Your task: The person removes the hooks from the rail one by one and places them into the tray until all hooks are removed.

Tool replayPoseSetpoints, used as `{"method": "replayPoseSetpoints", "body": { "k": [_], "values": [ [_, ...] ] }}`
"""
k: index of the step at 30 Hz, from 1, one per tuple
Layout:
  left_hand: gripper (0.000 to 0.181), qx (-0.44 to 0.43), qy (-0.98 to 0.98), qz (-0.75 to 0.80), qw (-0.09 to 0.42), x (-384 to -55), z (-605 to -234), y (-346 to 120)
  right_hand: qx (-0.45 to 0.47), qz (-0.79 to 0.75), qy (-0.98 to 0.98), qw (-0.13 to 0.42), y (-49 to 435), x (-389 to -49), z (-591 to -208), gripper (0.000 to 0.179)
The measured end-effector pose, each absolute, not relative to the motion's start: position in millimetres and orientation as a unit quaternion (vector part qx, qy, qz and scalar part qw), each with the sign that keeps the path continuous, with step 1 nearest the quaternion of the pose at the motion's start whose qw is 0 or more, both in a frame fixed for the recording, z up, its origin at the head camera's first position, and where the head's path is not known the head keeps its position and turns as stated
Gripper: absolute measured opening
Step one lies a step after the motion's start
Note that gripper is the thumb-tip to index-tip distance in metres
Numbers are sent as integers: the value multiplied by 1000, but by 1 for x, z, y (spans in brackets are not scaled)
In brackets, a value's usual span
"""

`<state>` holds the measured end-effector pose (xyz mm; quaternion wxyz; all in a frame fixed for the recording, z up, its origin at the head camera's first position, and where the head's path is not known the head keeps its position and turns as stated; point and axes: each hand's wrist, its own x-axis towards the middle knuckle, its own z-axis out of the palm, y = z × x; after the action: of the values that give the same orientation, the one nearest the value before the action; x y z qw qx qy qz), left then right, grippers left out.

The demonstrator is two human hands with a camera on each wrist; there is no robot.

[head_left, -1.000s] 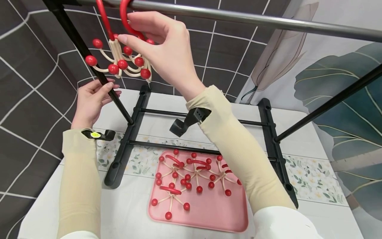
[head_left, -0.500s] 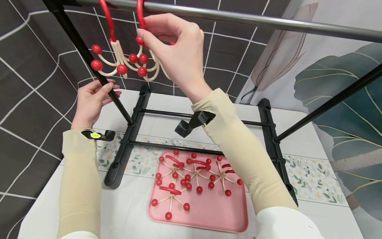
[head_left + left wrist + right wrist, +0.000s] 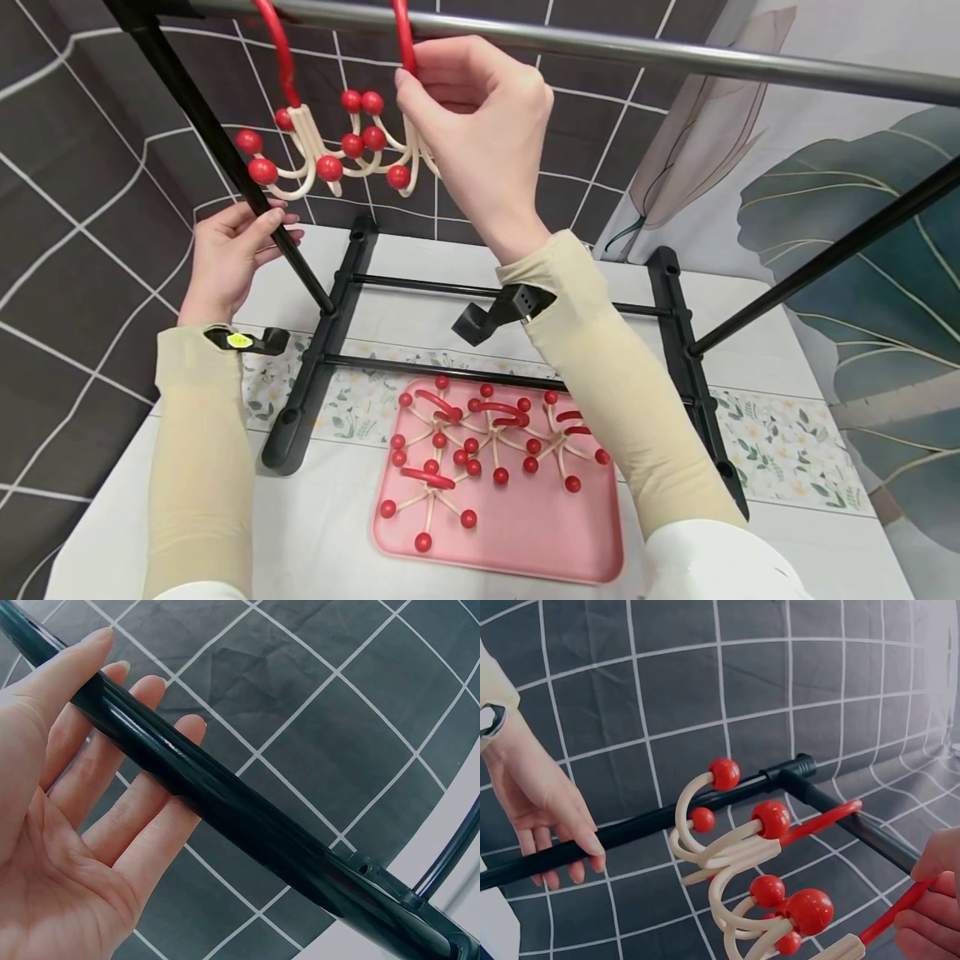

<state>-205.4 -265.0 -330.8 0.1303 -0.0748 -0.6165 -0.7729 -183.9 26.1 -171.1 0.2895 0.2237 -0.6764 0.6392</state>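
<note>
My right hand [image 3: 487, 125] pinches the red hook [image 3: 405, 50] of a hanger with curved cream prongs tipped in red balls, just below the metal rail [image 3: 637, 54]. Beside it on the left, a matching claw hanger [image 3: 303, 137] hangs from the same rail by its red hook; their prongs overlap in the head view. Low on the left, my left hand [image 3: 232, 250] holds the slanting black post [image 3: 225, 795] of the rack, thumb across one side and fingers behind it. The top of the pinched hook lies outside the head view.
A pink tray [image 3: 540, 533] on the white table carries several more red-and-cream hangers [image 3: 429, 477]. The rack's black base [image 3: 307, 408] stands behind and around the tray's far edge. A dark checked cloth [image 3: 75, 208] covers the left and back; a patterned curtain [image 3: 862, 217] is at right.
My right hand has slid the pinched hanger rightward along the rail, widening the space between the two hooks. The left hanger has swung slightly; my left hand stays on the post.
</note>
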Motion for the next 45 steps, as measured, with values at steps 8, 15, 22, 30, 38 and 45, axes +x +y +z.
{"method": "replayPoseSetpoints", "body": {
  "k": [8, 15, 22, 30, 38, 45],
  "values": [
    [27, -76, -621, -769, 132, -206, -330, -265, 222, 657, -641, 329, 38, -189, -177, 7],
    [28, -79, -618, -771, 134, -206, -330, -264, 235, 689, -583, 362, 42, -189, -179, 5],
    [26, -79, -611, -777, 134, -206, -330, -264, 232, 712, -537, 388, 43, -185, -178, 6],
    [24, -82, -604, -782, 132, -207, -330, -263, 250, 699, -513, 431, 50, -181, -177, 6],
    [26, -76, -616, -773, 133, -207, -331, -264, 252, 696, -506, 443, 61, -173, -176, 6],
    [24, -74, -619, -770, 135, -206, -331, -264, 228, 692, -509, 459, 74, -169, -180, 6]
  ]
}}
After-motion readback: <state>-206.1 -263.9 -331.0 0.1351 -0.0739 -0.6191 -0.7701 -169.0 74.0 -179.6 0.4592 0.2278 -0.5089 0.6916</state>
